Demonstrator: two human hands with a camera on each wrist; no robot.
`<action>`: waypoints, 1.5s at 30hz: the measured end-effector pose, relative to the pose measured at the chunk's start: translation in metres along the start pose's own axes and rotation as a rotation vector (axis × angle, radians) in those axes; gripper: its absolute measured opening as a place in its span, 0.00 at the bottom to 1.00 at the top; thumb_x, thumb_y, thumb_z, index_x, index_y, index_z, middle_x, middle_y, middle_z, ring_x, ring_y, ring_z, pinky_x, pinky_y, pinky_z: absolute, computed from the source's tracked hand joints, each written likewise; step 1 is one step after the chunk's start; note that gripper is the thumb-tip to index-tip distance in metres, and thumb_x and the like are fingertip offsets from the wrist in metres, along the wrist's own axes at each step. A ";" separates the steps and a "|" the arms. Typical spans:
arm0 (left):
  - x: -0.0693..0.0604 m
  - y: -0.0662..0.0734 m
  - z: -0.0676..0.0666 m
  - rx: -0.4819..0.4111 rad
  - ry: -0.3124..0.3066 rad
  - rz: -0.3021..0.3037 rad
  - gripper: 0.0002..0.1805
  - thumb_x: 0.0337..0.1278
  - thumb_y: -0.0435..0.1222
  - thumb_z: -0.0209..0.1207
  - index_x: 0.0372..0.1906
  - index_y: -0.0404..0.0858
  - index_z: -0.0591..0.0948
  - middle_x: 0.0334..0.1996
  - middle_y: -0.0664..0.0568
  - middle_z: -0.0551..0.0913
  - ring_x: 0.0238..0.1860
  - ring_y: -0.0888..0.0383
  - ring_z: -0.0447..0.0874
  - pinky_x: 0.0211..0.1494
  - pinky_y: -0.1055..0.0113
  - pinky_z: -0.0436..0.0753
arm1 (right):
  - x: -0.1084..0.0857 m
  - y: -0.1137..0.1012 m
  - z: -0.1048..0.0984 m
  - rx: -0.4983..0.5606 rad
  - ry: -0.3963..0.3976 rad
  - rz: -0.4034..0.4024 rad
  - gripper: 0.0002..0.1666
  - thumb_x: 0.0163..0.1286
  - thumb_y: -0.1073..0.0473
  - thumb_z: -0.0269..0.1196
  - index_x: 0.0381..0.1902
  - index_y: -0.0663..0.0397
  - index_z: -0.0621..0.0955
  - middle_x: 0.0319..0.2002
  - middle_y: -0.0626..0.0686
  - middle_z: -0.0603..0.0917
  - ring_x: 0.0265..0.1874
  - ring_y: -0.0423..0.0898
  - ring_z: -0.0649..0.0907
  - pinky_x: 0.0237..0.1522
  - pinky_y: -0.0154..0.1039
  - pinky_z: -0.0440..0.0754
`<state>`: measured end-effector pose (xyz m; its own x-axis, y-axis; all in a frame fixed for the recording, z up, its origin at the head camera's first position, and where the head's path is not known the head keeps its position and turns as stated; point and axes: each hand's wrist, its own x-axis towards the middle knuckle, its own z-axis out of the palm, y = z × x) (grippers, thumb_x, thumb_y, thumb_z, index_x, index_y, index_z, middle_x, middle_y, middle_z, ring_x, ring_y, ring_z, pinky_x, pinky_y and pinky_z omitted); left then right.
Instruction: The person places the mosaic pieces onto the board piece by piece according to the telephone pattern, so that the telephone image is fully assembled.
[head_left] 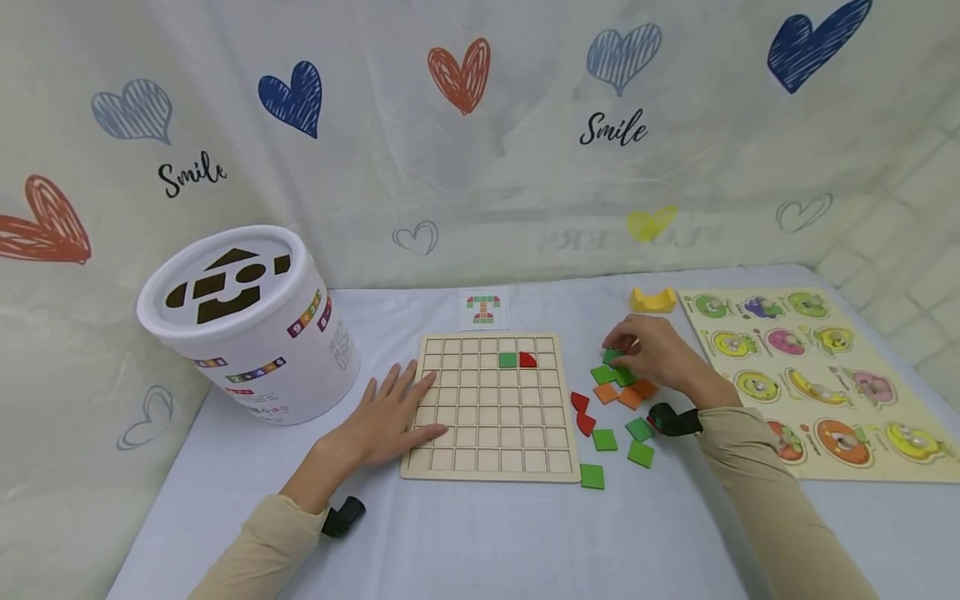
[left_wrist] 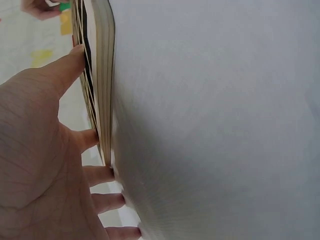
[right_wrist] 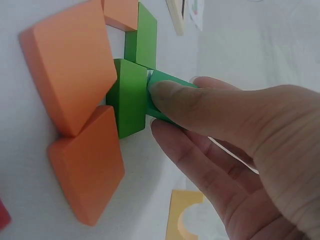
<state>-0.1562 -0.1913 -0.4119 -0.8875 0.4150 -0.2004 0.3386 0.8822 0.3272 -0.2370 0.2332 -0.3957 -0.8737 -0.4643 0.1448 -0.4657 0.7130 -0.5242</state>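
Note:
My left hand [head_left: 382, 421] rests spread on the left edge of a wooden grid board [head_left: 491, 417], thumb and fingertips touching it. A green square tile [head_left: 507, 360] and a red quarter-circle piece [head_left: 528, 360] sit side by side in cells near the board's top. Right of the board, my right hand [head_left: 660, 354] pinches a green square tile [right_wrist: 159, 113] between thumb and fingers. Beside that tile lie other green squares [right_wrist: 132, 97] and orange squares [right_wrist: 75, 65]. Red quarter-circle pieces [head_left: 585, 424] and several more green squares [head_left: 604, 440] lie nearer the front.
A picture card [head_left: 483, 309] showing a coloured T shape lies behind the board. At the left stands a white bucket [head_left: 337, 350] with shaped slots in its lid. A yellow arch block [head_left: 652, 301] and a fruit puzzle board [head_left: 795, 417] occupy the right side.

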 end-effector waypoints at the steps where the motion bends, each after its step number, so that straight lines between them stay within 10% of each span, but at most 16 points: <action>1: 0.000 0.000 0.000 0.000 0.000 -0.001 0.50 0.73 0.65 0.52 0.85 0.40 0.54 0.84 0.35 0.43 0.83 0.33 0.37 0.78 0.29 0.42 | 0.000 0.000 0.000 0.000 0.000 0.001 0.11 0.59 0.75 0.74 0.40 0.65 0.88 0.35 0.53 0.85 0.36 0.50 0.84 0.42 0.48 0.86; 13: 0.000 -0.002 0.000 -0.003 0.000 -0.002 0.50 0.73 0.65 0.52 0.85 0.41 0.53 0.84 0.35 0.43 0.83 0.32 0.37 0.78 0.29 0.42 | 0.012 -0.026 -0.001 0.015 0.084 -0.188 0.12 0.57 0.79 0.74 0.39 0.66 0.88 0.35 0.54 0.84 0.34 0.50 0.85 0.41 0.49 0.88; 27: -0.003 -0.002 -0.001 -0.013 -0.010 -0.015 0.50 0.73 0.65 0.52 0.85 0.41 0.53 0.84 0.35 0.43 0.83 0.33 0.37 0.79 0.29 0.41 | 0.054 -0.083 0.047 0.177 0.017 -0.324 0.11 0.60 0.78 0.73 0.40 0.67 0.88 0.36 0.55 0.84 0.36 0.50 0.86 0.44 0.44 0.88; 45: 0.000 0.001 -0.002 0.003 -0.008 -0.011 0.49 0.73 0.65 0.52 0.85 0.40 0.54 0.84 0.35 0.45 0.83 0.32 0.38 0.78 0.28 0.43 | 0.079 -0.102 0.083 0.192 -0.038 -0.316 0.09 0.66 0.76 0.70 0.43 0.66 0.89 0.40 0.57 0.86 0.43 0.53 0.87 0.46 0.39 0.88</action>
<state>-0.1565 -0.1908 -0.4098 -0.8887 0.4071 -0.2109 0.3300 0.8873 0.3223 -0.2472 0.0801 -0.4006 -0.6833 -0.6678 0.2952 -0.6738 0.4209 -0.6073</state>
